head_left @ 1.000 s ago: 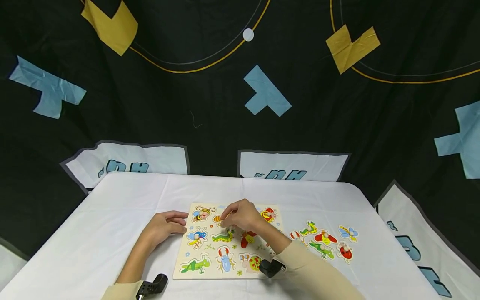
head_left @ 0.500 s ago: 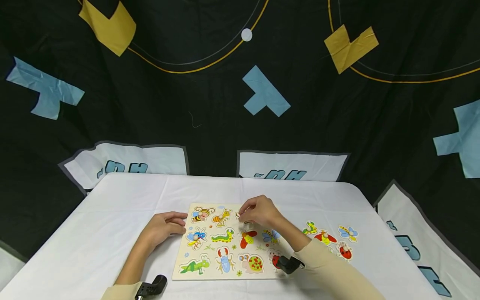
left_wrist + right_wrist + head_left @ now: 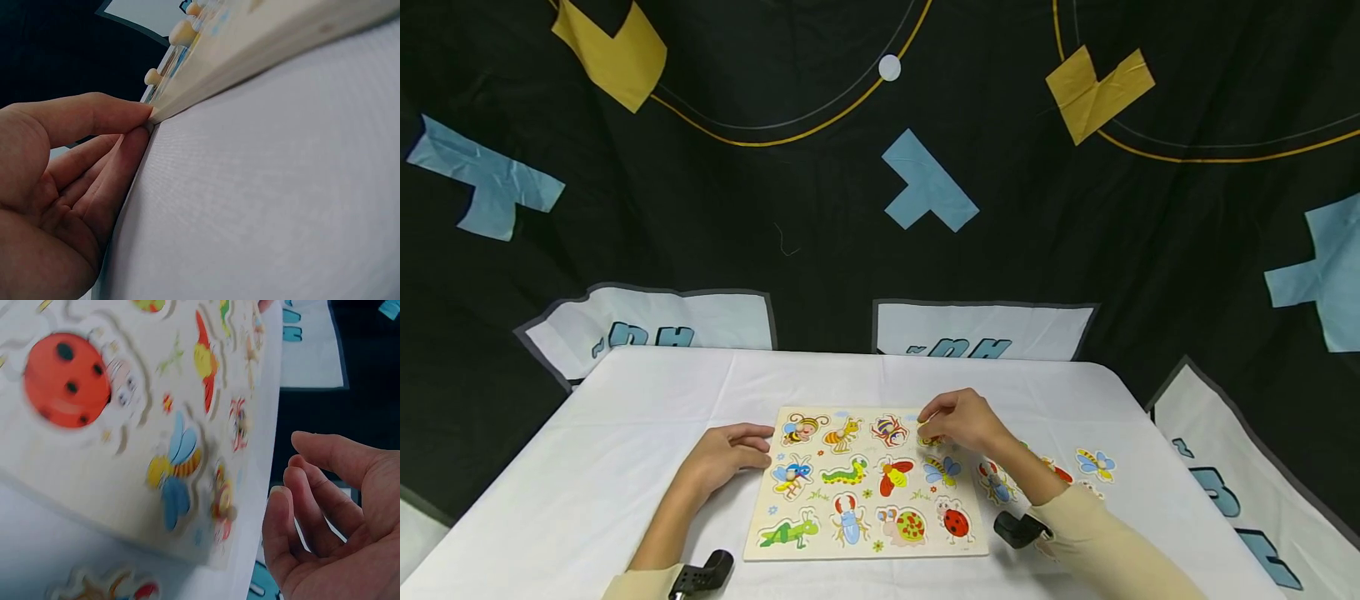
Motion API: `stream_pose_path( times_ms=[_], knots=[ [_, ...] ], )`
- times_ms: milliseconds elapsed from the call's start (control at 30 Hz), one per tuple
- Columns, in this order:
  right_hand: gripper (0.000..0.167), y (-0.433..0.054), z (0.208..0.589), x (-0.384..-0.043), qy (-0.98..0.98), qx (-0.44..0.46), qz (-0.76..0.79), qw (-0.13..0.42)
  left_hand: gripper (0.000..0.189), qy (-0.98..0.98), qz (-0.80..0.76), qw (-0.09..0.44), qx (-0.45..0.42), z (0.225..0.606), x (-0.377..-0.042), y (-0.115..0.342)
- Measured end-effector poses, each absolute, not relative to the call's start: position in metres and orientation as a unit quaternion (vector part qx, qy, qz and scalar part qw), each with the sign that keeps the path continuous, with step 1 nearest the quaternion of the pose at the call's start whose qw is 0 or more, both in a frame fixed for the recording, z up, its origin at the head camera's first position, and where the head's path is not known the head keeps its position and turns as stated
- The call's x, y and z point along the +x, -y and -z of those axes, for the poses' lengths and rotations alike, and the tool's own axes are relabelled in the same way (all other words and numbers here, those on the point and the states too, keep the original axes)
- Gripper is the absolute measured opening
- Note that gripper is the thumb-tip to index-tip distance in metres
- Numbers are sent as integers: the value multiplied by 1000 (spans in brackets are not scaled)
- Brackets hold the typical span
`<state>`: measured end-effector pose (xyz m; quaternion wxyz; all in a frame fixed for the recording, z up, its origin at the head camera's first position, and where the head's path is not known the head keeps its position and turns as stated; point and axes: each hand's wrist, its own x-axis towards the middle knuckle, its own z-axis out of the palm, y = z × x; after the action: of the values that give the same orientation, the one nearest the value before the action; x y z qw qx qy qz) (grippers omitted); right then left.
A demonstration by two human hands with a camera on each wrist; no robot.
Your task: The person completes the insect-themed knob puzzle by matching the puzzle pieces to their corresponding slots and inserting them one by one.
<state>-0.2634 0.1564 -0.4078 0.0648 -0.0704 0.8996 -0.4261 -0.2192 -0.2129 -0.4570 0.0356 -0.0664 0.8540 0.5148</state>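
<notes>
A wooden insect puzzle board (image 3: 820,508) lies on the white table. My left hand (image 3: 730,457) is at its left edge; in the left wrist view the thumb and a finger (image 3: 134,140) touch the board's edge. My right hand (image 3: 964,421) is over the top right corner, partly covering a piece there. In the right wrist view, its loosely bent fingers (image 3: 300,494) stand apart from the thumb and hold nothing. Along the top row sit a bee piece (image 3: 802,428), an orange striped insect piece (image 3: 842,434) and a spider piece (image 3: 889,431). Below shows a printed ladybug (image 3: 956,522).
Right of the board lie loose pieces: a stag beetle (image 3: 997,482), a red-winged insect (image 3: 1060,472) and a blue-winged bee (image 3: 1096,464). My right arm hides others. Wooden knobs (image 3: 182,33) rise from pieces on the board. A black curtain (image 3: 820,275) hangs behind the table.
My right hand has moved right along the top row, from the orange striped insect past the spider to the corner piece, uncovering both. My left hand stays at the board's left edge.
</notes>
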Motion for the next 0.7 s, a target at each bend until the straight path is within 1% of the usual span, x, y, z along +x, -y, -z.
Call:
stream_pose_path(
  times_ms=[333,700],
  knots=[
    [15,-184,412,-262,-902,-35,427,60,52,-853,-516,37,-71,458,-218,212],
    [21,-214,416,-261,-900,-25,430,71,52,-852,-518,38,-68,457,-219,213]
  ],
)
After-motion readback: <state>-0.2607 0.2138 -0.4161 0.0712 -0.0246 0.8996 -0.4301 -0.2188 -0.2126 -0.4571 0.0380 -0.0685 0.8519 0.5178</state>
